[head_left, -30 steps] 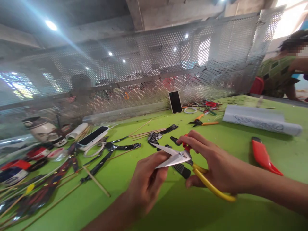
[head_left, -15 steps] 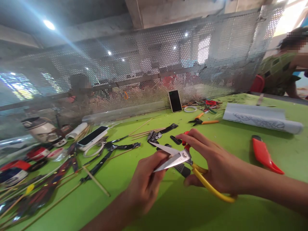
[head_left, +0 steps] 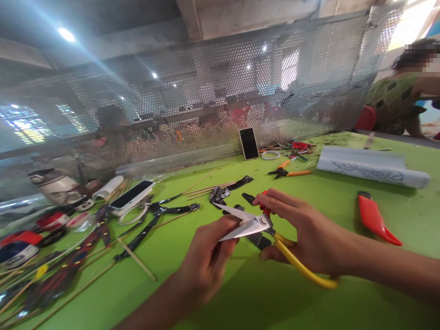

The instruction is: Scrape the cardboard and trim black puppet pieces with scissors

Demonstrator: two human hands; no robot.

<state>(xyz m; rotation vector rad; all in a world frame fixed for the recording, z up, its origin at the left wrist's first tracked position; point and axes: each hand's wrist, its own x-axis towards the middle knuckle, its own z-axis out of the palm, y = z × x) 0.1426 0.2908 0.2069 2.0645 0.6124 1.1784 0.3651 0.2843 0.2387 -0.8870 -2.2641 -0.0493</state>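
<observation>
My right hand (head_left: 309,233) grips a pair of scissors (head_left: 259,223) with yellow and red handles; the blades are spread apart and point left. My left hand (head_left: 209,256) is closed in a pinch at the blades, its fingertips partly behind them. A small pale bit shows between the blades, too small to name. Below and behind the scissors lie black strip-like pieces (head_left: 259,240). A little farther off rests a black-and-white patterned cutout (head_left: 220,195) beside thin bamboo sticks (head_left: 202,189).
To the right lie a red-handled cutter (head_left: 376,220) and a rolled paper sheet (head_left: 371,169). Orange-handled pliers (head_left: 282,172) and a propped phone (head_left: 249,144) are farther back. Sticks, tape rolls and a white device (head_left: 132,197) crowd the left. Another person (head_left: 398,91) sits far right.
The hands and scissors keep nearly the same pose, blades still apart. My right-hand fingers shift slightly at the handles, and the whole view moves a little.
</observation>
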